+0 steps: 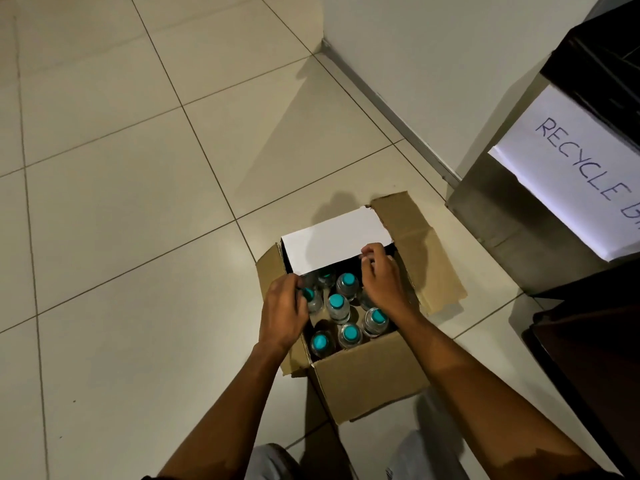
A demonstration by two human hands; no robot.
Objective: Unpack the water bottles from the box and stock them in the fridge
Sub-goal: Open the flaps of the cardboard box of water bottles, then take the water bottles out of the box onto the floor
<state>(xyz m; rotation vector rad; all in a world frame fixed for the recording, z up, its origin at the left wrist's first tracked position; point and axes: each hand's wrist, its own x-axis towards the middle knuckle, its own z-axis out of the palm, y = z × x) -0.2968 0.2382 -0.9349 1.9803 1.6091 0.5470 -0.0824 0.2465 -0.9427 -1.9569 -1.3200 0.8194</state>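
An open cardboard box [367, 375] stands on the tiled floor in front of me. Inside it stand several clear water bottles with teal caps [337, 303]. My left hand [284, 313] reaches over the box's left side, its fingers curled round the neck of a bottle [310, 296] at the left. My right hand [381, 275] is over the far right of the box with its fingers curled down among the bottles; what they hold is hidden. A white sheet [332, 240] covers the far part of the box. No fridge is in view.
A metal bin [512, 216] with a paper sign reading "RECYCLE" stands at the right against the wall [433, 64]. A dark piece of furniture [588, 358] sits at the right edge near me. Pale floor tiles [121, 202] stretch to the left and ahead.
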